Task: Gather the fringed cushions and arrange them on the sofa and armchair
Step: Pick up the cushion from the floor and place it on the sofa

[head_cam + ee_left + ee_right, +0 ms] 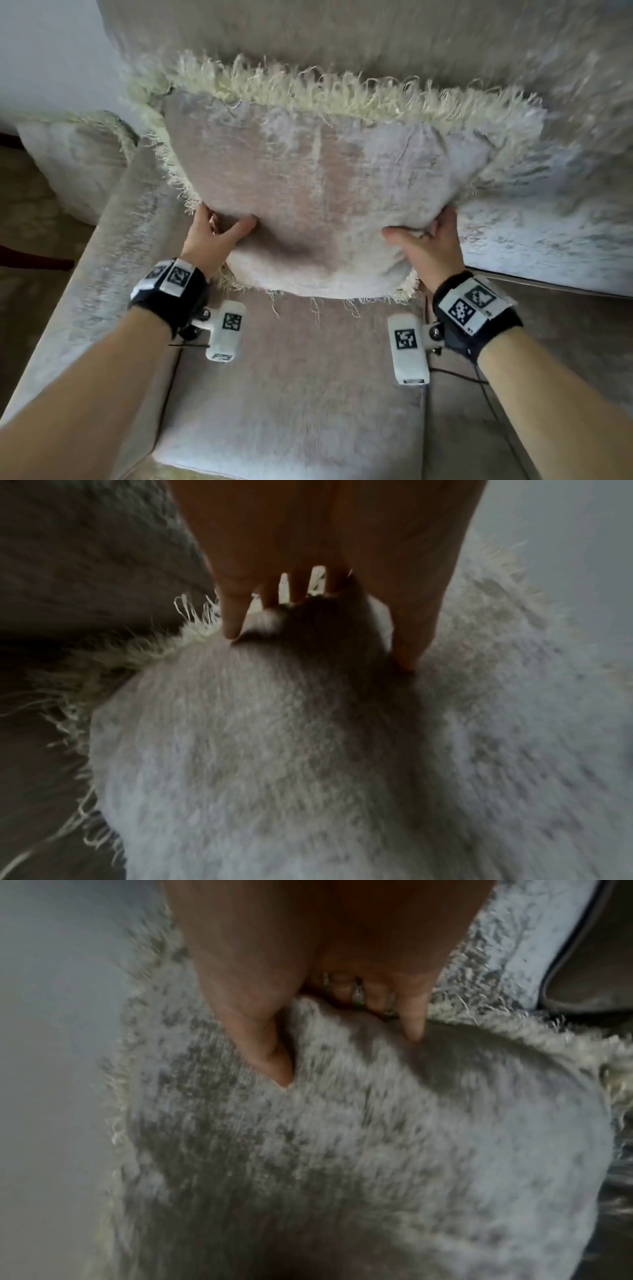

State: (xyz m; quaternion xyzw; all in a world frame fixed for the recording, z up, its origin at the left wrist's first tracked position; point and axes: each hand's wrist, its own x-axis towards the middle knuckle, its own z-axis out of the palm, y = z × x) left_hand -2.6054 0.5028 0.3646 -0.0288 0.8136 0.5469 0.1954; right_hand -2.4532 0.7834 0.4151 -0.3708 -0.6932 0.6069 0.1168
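Observation:
A pale grey-beige cushion with a cream fringe is held upright over the seat, its top against the backrest. My left hand grips its lower left corner, thumb on the front face and fingers behind. My right hand grips the lower right corner the same way. In the left wrist view the cushion bulges below my left hand. Seen from the right wrist, my right hand pinches a fold of the cushion. A second fringed cushion lies on the seat to the right.
The left armrest runs beside the seat. Beyond it another fringed cushion sits at the left, over a patterned carpet. A pale wall stands at the back left.

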